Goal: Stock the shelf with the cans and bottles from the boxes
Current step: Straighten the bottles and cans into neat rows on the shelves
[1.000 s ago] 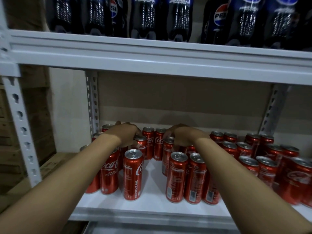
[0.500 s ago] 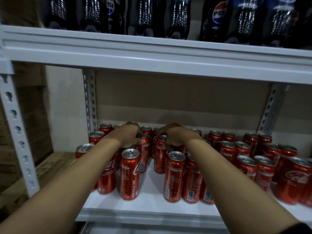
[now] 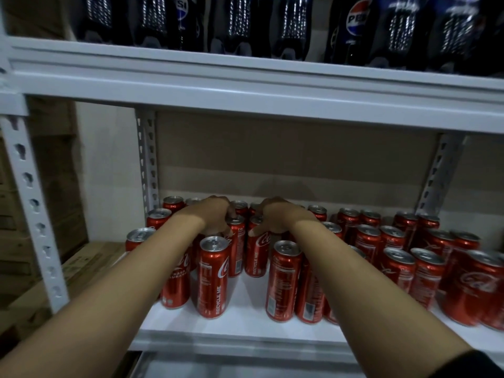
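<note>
Glossy metal cans (image 3: pixel 213 276), matt painted shelf (image 3: pixel 245 327)

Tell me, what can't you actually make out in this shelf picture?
Head view only:
- Fingertips of the left hand and right hand: curled down among the red cans, so the exact hold is unclear.
- Cans beneath both forearms: covered.
- Dark bottles on the upper shelf: tops cut off by the frame edge.
- Far-right cans: blurred, labels unreadable.
- The boxes: not in view.
</note>
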